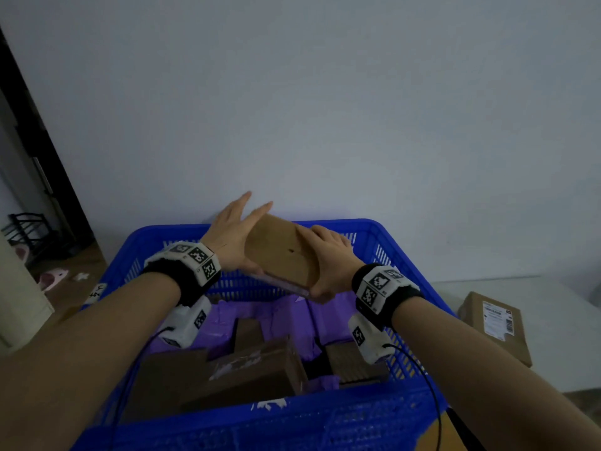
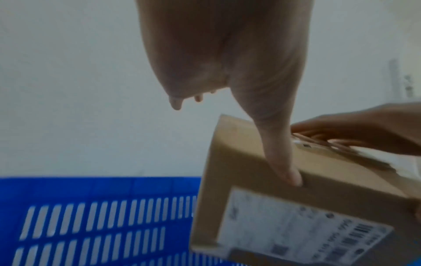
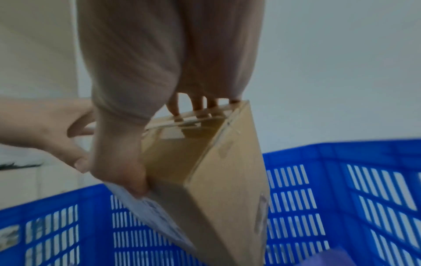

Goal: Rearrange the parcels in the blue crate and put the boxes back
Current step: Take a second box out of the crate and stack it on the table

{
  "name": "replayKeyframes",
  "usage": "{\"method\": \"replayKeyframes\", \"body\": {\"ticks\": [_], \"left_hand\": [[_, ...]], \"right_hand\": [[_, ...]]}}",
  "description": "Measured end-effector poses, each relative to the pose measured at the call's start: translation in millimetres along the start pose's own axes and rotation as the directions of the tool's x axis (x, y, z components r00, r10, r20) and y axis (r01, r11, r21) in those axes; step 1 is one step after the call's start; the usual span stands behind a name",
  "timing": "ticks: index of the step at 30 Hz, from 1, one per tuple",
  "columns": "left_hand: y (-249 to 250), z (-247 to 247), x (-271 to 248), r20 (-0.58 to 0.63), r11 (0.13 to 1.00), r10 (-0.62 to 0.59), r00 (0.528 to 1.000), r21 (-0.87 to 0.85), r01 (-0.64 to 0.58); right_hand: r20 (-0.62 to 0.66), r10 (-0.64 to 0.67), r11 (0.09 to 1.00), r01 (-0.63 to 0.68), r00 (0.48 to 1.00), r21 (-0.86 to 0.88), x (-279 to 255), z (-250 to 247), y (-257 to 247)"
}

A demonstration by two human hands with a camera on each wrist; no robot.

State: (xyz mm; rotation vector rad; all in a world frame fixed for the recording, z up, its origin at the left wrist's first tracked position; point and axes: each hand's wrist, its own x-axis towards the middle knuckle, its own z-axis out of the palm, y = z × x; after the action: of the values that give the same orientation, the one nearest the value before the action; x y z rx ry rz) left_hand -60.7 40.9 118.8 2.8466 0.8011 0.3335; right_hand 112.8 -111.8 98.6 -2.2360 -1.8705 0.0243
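A brown cardboard box (image 1: 283, 252) is held tilted in the air over the far part of the blue crate (image 1: 325, 222). My left hand (image 1: 232, 236) presses its left side with straight fingers. In the left wrist view its thumb (image 2: 282, 162) lies flat on the box (image 2: 239, 171), above a white shipping label (image 2: 296, 225). My right hand (image 1: 328, 252) grips the right side. In the right wrist view its fingers (image 3: 198, 106) curl over the far edge of the box (image 3: 227, 189), and its thumb pinches the near corner. Purple parcels (image 1: 260, 310) and brown boxes (image 1: 260, 366) lie inside the crate.
Another labelled cardboard box (image 1: 497, 327) lies on the white surface right of the crate. A plain wall stands close behind the crate. At the left are a dark door frame (image 1: 48, 151) and floor clutter (image 1: 52, 278).
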Motion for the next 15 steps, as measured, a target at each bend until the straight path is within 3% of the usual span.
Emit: {"method": "replayKeyframes", "body": {"ticks": [3, 5, 10, 13, 15], "left_hand": [[5.7, -0.3, 3.8, 0.158, 0.963, 0.072, 0.985, 0.245, -0.11], [10.4, 3.2, 4.4, 0.219, 0.937, 0.088, 0.972, 0.311, -0.155], [16.9, 8.3, 5.8, 0.211, 0.922, 0.121, 0.97, 0.338, -0.189], [13.9, 7.1, 3.0, 0.172, 0.958, 0.06, 0.983, 0.266, -0.105], [9.2, 4.1, -3.2, 0.117, 0.999, -0.013, 0.993, 0.039, 0.008]], "right_hand": [[0.02, -0.126, 0.977, 0.128, 0.992, -0.171, -3.6, -2.6, -6.3], [0.038, -0.155, 0.965, 0.16, 0.987, -0.21, -0.7, -2.8, -10.1], [-0.003, -0.175, 0.967, 0.171, 0.985, -0.187, 2.7, -3.5, -13.1], [-0.054, -0.131, 0.99, 0.128, 0.99, -0.058, -0.3, -6.3, -14.0], [-0.129, -0.029, 0.999, 0.034, 0.991, 0.04, -1.7, -9.5, -13.2]]}}
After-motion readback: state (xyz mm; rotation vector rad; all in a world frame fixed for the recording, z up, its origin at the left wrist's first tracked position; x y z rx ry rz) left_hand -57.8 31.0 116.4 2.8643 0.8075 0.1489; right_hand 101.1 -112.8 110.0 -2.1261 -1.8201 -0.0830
